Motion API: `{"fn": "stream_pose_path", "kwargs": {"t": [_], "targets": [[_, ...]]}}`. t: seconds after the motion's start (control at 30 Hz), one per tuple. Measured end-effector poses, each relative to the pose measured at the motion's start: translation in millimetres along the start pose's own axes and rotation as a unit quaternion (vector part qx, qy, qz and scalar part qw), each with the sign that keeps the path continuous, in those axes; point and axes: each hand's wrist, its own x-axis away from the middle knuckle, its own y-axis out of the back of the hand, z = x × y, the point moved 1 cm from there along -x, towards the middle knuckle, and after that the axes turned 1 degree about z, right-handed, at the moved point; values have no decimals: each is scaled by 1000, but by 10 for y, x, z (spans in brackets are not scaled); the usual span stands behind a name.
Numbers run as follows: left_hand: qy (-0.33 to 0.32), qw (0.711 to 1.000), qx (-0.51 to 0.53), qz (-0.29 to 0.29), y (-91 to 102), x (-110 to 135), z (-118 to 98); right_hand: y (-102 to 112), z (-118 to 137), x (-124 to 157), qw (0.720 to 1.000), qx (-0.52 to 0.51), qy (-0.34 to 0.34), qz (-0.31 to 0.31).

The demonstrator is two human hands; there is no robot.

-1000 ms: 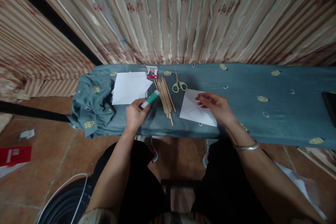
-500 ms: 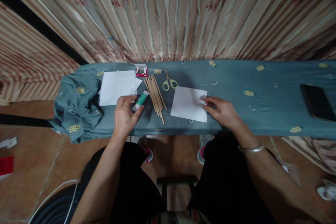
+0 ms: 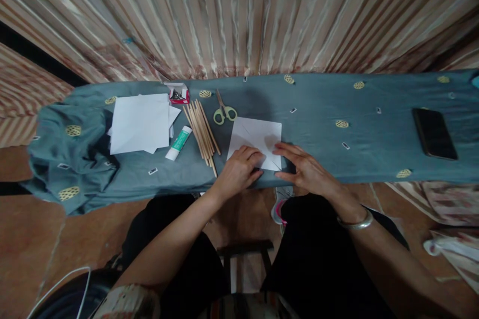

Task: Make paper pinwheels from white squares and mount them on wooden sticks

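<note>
A square white sheet of paper (image 3: 258, 132) lies flat on the cloth-covered surface, with thin diagonal lines running in from its corners. My left hand (image 3: 239, 167) rests on its lower left part, fingers bent loosely and thumb apart. At the sheet's right edge, my right hand (image 3: 305, 167) touches the paper with its fingertips; thumb and fingers are spread around the lower right corner. Just left of the sheet lie several thin wooden sticks (image 3: 201, 129) and, above them, green-handled scissors (image 3: 224, 112). A glue stick (image 3: 178, 143) with a green label lies farther left.
A stack of white paper (image 3: 140, 122) sits at the left beside an open red and white box (image 3: 178, 93) of small metal pieces. A black phone (image 3: 434, 133) lies at the right on the teal cloth (image 3: 318, 99). Striped curtains (image 3: 239, 20) hang behind.
My left hand has left the glue stick and moved right onto the white sheet. My right hand stays at the sheet's right edge. The view has shifted slightly to the right.
</note>
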Motion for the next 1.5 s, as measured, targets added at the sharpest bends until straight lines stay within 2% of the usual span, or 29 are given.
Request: {"fn": "stream_pose_path", "kwargs": {"t": [0.13, 0.37, 0.57, 0.73, 0.9, 1.07, 1.17, 1.3, 1.5], "targets": [[14, 999, -30, 10, -38, -51, 11, 34, -17, -28, 1000, -7, 13, -12], [-15, 998, -57, -13, -73, -15, 4, 45, -42, -49, 998, -67, -6, -5], [20, 999, 22, -19, -18, 27, -15, -48, -37, -145, 980, -188, -35, -50], [33, 996, 78, -13, 2, 139, -66, -143, 10, -169, 960, -269, -62, -55], [47, 995, 91, -6, -30, 171, -61, -187, 38, -158, 962, -251, -79, -71], [83, 990, 110, -24, -63, 178, -42, -242, 74, -143, 963, -228, -106, -94], [71, 991, 113, -31, -68, 190, -38, -272, 127, -138, 965, -197, -127, -120], [36, 993, 107, -20, -62, 190, -36, -272, 220, -165, 972, -152, -95, -154], [37, 993, 111, -32, -85, 185, -20, -258, 289, -193, 978, -96, -85, -167]]}}
